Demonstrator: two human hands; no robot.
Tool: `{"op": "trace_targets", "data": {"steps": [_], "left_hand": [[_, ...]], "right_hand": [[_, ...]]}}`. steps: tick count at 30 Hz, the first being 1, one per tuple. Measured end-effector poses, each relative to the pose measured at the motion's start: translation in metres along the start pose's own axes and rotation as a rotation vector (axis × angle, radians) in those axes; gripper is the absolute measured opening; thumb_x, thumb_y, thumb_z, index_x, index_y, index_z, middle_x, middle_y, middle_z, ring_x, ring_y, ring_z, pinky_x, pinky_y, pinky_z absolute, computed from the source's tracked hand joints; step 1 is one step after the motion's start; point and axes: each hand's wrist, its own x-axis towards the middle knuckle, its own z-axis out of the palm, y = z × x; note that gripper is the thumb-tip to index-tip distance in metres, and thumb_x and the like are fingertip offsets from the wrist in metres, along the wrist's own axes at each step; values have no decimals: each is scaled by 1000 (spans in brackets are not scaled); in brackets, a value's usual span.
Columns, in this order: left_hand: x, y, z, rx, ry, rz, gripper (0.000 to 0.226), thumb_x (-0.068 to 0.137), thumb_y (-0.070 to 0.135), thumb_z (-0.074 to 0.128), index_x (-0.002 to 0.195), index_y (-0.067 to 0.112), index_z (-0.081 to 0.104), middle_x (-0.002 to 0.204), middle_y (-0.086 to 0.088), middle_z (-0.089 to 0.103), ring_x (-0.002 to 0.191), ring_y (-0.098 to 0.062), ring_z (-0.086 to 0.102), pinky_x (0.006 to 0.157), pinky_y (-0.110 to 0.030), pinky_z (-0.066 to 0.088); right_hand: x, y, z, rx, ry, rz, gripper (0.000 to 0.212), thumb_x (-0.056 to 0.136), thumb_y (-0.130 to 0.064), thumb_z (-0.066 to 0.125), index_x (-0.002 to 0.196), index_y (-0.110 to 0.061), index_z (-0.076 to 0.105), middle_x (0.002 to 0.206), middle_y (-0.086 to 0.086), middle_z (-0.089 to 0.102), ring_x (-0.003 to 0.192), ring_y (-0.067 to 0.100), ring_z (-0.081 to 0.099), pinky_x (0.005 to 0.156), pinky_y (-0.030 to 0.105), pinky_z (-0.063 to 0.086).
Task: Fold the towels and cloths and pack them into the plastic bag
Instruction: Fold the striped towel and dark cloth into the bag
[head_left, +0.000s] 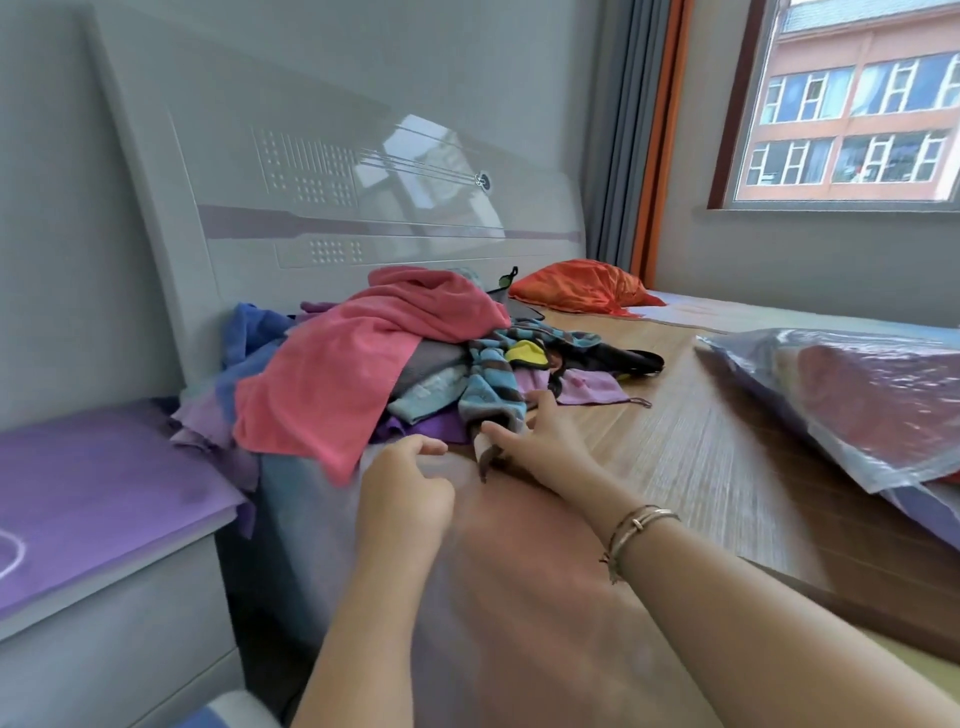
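Observation:
A heap of loose cloths lies on the bed by the headboard, with a large pink towel draped on top. A blue and brown striped towel hangs down the front of the heap. My right hand pinches its lower end between thumb and fingers. Just left of it, my left hand hovers over the bed with fingers curled and holds nothing. A clear plastic bag with folded cloths inside lies at the right of the bed.
An orange pillow lies at the far end by the curtain. A bedside cabinet with a purple cover stands at the left. The grey headboard rises behind the heap. A woven bed mat shows between heap and bag.

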Motion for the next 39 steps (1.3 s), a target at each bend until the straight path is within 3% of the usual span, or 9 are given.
{"op": "trace_targets", "data": {"steps": [6, 10, 15, 21, 25, 29, 33, 36, 39], "left_hand": [[-2, 0, 9, -65, -33, -15, 49, 79, -9, 45, 113, 18, 66, 116, -2, 61, 82, -23, 56, 63, -25, 37], [-12, 10, 14, -44, -61, -7, 49, 81, -7, 44, 117, 21, 63, 111, 0, 61, 82, -21, 55, 63, -24, 36], [-33, 32, 31, -82, -115, 47, 40, 88, 1, 46, 118, 24, 61, 96, 7, 57, 73, -16, 55, 65, -23, 39], [-56, 60, 57, -221, -213, 87, 30, 95, 21, 54, 125, 19, 56, 118, 3, 60, 102, -14, 57, 83, -22, 41], [-63, 70, 77, -405, -309, -73, 50, 94, 40, 55, 136, 16, 44, 130, 0, 55, 119, -20, 55, 105, -39, 41], [-66, 81, 87, -716, -421, -327, 58, 90, 53, 55, 134, 16, 43, 127, -4, 58, 107, -26, 62, 76, -33, 49], [-69, 84, 89, -1080, -523, -500, 35, 91, 39, 60, 112, 11, 61, 104, -11, 66, 83, -24, 67, 70, -32, 53], [-68, 82, 97, -1110, -418, -572, 23, 86, 16, 68, 104, 3, 63, 68, -11, 65, 42, -14, 60, 47, -22, 50], [-62, 79, 101, -1050, -263, -493, 11, 83, 6, 70, 92, 1, 68, 60, -8, 67, 48, -17, 63, 46, -22, 51]], "right_hand": [[10, 15, -1, 181, 58, 113, 11, 86, -8, 50, 93, -17, 51, 90, 8, 62, 92, 28, 61, 84, 40, 52], [-10, 18, -35, 516, 237, 177, 16, 92, -5, 43, 87, -13, 55, 81, 6, 59, 74, 19, 56, 67, 32, 46], [-53, 23, -97, 663, 396, 126, 19, 95, -9, 44, 83, -16, 56, 86, 6, 60, 73, 16, 55, 57, 26, 42], [-90, 24, -162, 828, 292, 289, 19, 84, -30, 53, 90, -17, 66, 94, 9, 70, 88, 25, 66, 87, 40, 51], [-105, 21, -185, 817, 188, 311, 11, 84, -23, 52, 77, -15, 58, 69, 6, 63, 65, 21, 61, 73, 35, 51], [-116, 19, -200, 718, 47, 266, 18, 87, -15, 46, 70, -13, 52, 50, 1, 57, 50, 18, 56, 59, 28, 47], [-120, 24, -206, 618, -110, 338, 14, 87, -18, 50, 75, -12, 53, 56, 3, 60, 53, 18, 59, 57, 25, 49], [-118, 28, -206, 552, -235, 337, 10, 85, -10, 48, 86, -6, 57, 73, 10, 63, 62, 19, 62, 63, 28, 51], [-114, 28, -206, 495, -300, 224, 23, 84, 6, 44, 97, -4, 60, 86, 12, 67, 72, 22, 64, 68, 32, 53]]}}
